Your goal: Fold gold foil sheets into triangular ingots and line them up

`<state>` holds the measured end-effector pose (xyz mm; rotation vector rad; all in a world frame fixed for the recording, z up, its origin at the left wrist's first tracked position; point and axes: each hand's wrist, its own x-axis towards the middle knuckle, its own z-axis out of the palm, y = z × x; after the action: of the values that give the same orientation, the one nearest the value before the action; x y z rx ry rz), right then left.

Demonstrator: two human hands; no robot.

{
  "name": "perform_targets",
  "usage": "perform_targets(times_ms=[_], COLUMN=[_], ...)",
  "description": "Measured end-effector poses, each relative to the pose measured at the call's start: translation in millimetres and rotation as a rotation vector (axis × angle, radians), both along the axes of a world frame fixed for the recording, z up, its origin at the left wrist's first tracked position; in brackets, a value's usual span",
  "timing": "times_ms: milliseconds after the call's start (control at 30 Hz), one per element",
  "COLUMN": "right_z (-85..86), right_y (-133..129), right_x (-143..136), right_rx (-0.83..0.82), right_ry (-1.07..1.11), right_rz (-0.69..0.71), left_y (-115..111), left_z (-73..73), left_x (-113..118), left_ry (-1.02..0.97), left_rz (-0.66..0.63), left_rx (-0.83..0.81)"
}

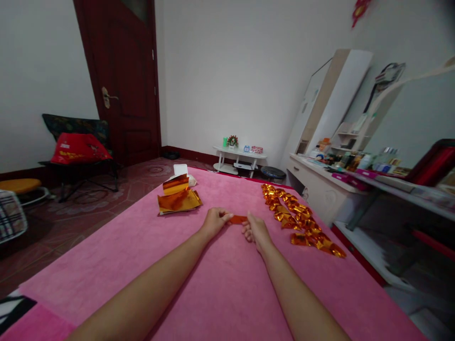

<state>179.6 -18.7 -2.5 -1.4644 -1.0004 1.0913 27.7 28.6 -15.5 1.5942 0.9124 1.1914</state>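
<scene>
A narrow strip of orange foil [238, 219] stretches between my two hands, low over the pink cloth [220, 274]. My left hand [216, 221] pinches its left end between thumb and fingers. The right end is pinched by my right hand [256, 230], whose other fingers are curled. To the left of my hands lies a stack of gold foil sheets [178, 201], with another folded gold piece [176, 184] just behind it. On the right, several crumpled gold foil pieces [284, 215] lie in rows on the cloth.
A white item [180, 169] sits at the cloth's far left edge. Beyond are a low white table [239, 151] and a round black stool [273, 173]. A cluttered dresser [320, 177] stands right; a chair with a red bag [78, 148] stands left.
</scene>
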Motion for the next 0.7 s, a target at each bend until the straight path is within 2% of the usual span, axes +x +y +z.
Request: perform_targets(times_ms=[133,333,500,700], right_z=[-2.1,-6.6,-10.9,-6.9], right_y=[-6,-9,-5,-9], right_x=[0,-8,-13,-14], right_rx=[0.121,0.274,0.269,0.236], right_ry=[-0.007,0.0,0.041,0.111], right_rz=[0.029,0.162,0.122,0.114], left_y=[-4,-7,-15,-22], left_z=[1.5,4.3,7.4,7.6], left_x=[-2,2,9,12], left_ry=[-0.058,-0.162,-0.268,-0.439], left_rz=[0.007,-0.002,-0.026,-0.052], left_rx=[-0.022,-0.05,-0.077,-0.227])
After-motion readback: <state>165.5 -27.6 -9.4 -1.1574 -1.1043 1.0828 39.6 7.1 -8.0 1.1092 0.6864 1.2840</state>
